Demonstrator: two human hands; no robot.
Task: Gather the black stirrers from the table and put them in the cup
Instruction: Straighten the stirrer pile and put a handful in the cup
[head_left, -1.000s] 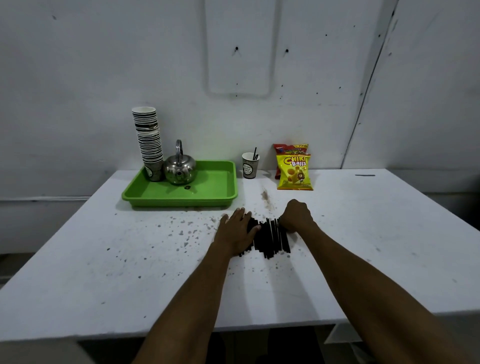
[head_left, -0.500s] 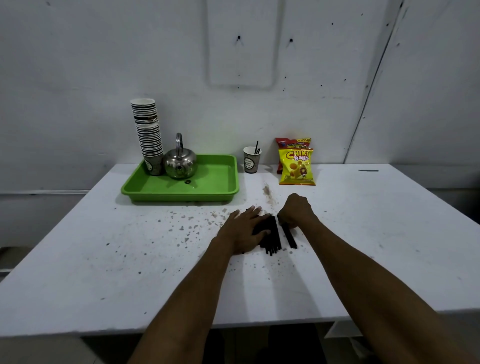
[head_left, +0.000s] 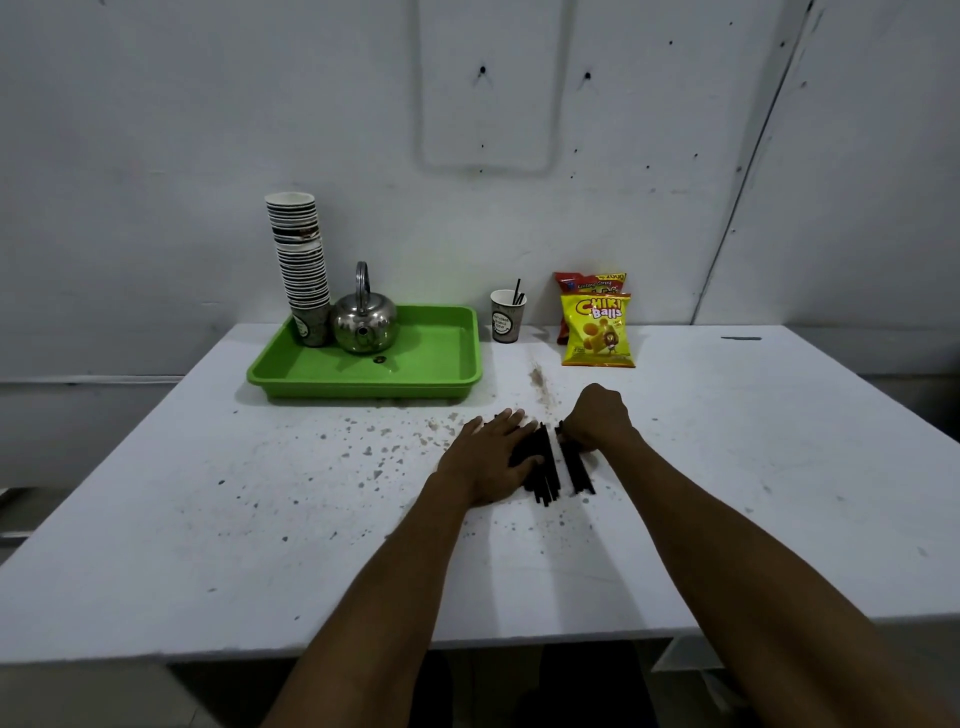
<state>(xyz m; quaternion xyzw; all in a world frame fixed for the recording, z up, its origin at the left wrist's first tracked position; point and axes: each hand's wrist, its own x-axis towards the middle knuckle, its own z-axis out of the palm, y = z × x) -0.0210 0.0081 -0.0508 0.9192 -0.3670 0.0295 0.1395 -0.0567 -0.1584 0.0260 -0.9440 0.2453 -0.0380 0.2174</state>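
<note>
Several black stirrers (head_left: 545, 470) lie bunched on the white table (head_left: 208, 519) between my hands. My left hand (head_left: 491, 460) lies flat on the left part of the pile, fingers spread. My right hand (head_left: 597, 418) is curled at the far end of a smaller group of stirrers (head_left: 577, 470) a little to the right, fingers pinching them. A paper cup (head_left: 506, 317) stands near the wall with one or two black stirrers sticking out of it.
A green tray (head_left: 447, 364) at the back left holds a steel kettle (head_left: 363, 322) and a tall stack of paper cups (head_left: 301, 260). Two snack bags (head_left: 597, 330) stand right of the cup. Dark specks dot the table.
My left hand has slid right over the pile, pushing the stirrers closer together. My right hand has drawn a few stirrers slightly apart from the main bunch.
</note>
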